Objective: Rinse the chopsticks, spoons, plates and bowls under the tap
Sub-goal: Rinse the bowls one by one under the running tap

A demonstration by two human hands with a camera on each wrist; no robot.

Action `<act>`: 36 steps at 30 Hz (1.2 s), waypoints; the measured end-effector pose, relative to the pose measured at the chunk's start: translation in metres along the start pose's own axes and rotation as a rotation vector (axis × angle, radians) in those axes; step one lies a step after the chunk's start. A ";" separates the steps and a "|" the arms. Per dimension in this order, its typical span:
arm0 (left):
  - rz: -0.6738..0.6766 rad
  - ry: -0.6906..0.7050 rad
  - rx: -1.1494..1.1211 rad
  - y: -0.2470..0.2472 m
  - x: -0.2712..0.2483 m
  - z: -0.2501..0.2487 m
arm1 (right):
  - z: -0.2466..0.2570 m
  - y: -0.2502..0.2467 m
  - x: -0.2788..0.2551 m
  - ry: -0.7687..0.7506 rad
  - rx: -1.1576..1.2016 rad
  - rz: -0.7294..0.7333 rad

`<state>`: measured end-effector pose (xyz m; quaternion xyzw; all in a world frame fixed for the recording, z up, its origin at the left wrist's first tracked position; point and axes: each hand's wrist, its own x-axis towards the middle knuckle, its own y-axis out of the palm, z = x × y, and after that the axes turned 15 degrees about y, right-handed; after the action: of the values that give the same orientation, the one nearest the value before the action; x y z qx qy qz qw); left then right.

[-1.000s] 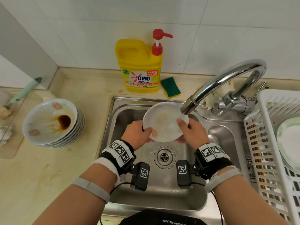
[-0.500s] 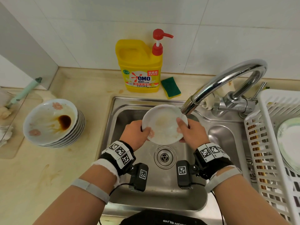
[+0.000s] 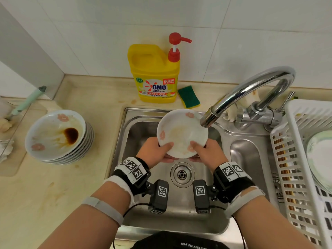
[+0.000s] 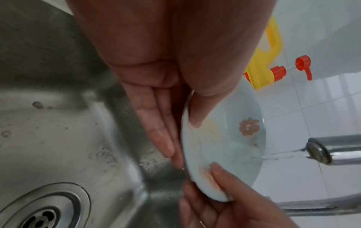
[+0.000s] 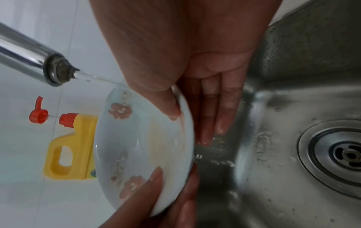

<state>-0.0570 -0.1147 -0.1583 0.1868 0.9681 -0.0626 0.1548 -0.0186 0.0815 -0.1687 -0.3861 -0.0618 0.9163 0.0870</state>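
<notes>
White plate point(image 3: 181, 132) pinched by left hand point(image 3: 154, 150), right hand point(image 3: 206, 151); wrist views show water stream point(image 4: 281, 155).

Things counted at the sink

Two hands point(image 3: 154, 150) point(image 3: 206, 150), one held plate point(image 3: 181, 132), one tap point(image 3: 251, 94), one soap bottle point(image 3: 155, 74), one sponge point(image 3: 188, 97), one rack point(image 3: 305, 159) and one plate stack point(image 3: 57, 137) are seen.

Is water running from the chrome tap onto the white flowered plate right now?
Yes, the left wrist view shows a stream leaving the chrome tap and striking the white flowered plate.
</notes>
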 end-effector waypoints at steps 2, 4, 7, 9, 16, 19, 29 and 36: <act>0.011 0.031 0.042 -0.002 -0.001 -0.001 | 0.003 -0.004 0.001 -0.006 -0.040 -0.024; 0.020 0.069 0.122 -0.005 -0.001 -0.001 | 0.009 -0.008 0.001 -0.027 -0.089 -0.078; 0.012 0.079 0.189 -0.009 0.000 0.003 | 0.017 -0.010 -0.001 -0.054 -0.144 -0.143; 0.007 0.077 0.214 -0.010 0.000 0.004 | 0.017 -0.009 -0.001 -0.051 -0.160 -0.162; -0.042 0.131 0.349 -0.011 -0.001 0.004 | 0.007 -0.008 0.001 -0.017 -0.178 -0.020; -0.043 0.153 0.400 -0.011 0.000 0.003 | 0.007 -0.008 -0.001 -0.019 -0.156 -0.030; -0.027 0.187 0.543 -0.009 0.003 0.001 | 0.012 -0.009 0.000 0.051 -0.184 -0.148; -0.044 0.049 0.179 0.000 -0.003 -0.001 | 0.007 -0.003 -0.002 0.046 0.015 0.037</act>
<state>-0.0548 -0.1159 -0.1568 0.1800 0.9660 -0.1477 0.1125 -0.0215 0.0838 -0.1617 -0.4074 -0.0457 0.9091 0.0745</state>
